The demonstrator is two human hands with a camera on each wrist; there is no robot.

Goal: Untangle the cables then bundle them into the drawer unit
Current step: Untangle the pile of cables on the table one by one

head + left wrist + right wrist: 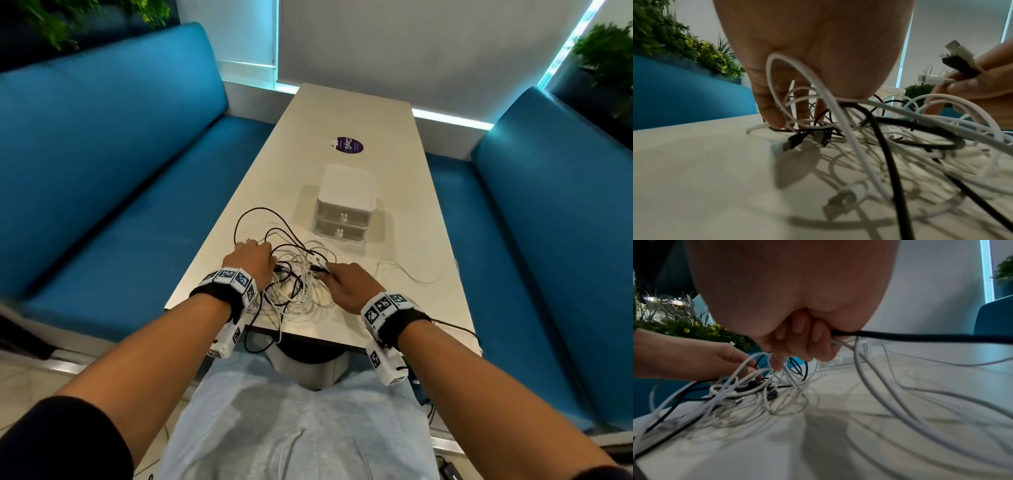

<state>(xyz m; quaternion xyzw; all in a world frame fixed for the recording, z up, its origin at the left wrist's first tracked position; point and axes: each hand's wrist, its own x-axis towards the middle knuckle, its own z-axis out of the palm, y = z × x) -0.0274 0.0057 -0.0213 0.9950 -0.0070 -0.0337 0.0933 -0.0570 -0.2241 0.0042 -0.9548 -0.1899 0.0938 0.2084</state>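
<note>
Head view: the cable tangle (294, 281) lies on the table (394, 192) on the near side of the drawer unit (344, 202), both drawers closed. My left hand (251, 262) is on the tangle's left edge, my right hand (346, 286) on its right edge; both are equally near. Loops spread mainly left to right.

Left wrist view: my left fingers (772, 113) reach down into white and black loops; whether they grip a strand, I cannot tell.

Right wrist view: my right fingers (803, 340) are curled around a black cable (920, 336) and white strands, plug ends gathered.
</note>
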